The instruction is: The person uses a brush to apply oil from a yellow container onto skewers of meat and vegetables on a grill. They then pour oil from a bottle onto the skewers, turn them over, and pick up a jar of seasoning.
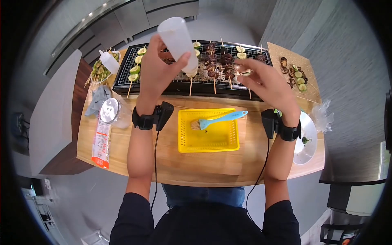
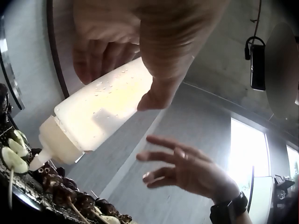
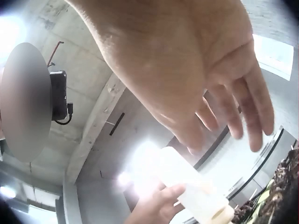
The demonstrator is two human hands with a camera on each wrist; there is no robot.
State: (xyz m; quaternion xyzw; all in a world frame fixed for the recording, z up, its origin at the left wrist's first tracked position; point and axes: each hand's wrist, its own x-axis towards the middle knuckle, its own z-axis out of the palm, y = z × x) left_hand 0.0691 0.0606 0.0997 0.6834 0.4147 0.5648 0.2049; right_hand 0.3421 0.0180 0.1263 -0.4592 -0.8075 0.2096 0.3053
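Note:
In the head view my left hand (image 1: 157, 77) grips a translucent squeeze bottle (image 1: 176, 41), held upside down and tilted over the grill (image 1: 122, 90). The left wrist view shows its nozzle (image 2: 41, 160) pointing down close to zucchini slices (image 2: 14, 159) on a skewer, with brown meat pieces (image 2: 63, 193) beside them. Thumb and fingers wrap around the bottle's body (image 2: 105, 105), where droplets show. My right hand (image 1: 269, 83) hovers over the grill's right end, fingers spread and loosely bent, holding nothing. Meat skewers (image 1: 211, 61) lie on the rack between the two hands.
A yellow basket (image 1: 208, 146) with a blue-handled brush (image 1: 222, 118) sits in front. To the left are a shaker jar (image 1: 111, 111), a grey cloth (image 1: 98, 100), a seasoning packet (image 1: 101, 143) and another squeeze bottle (image 1: 108, 61). A board (image 1: 300, 61) with cooked food and a white plate (image 1: 306, 153) stand right.

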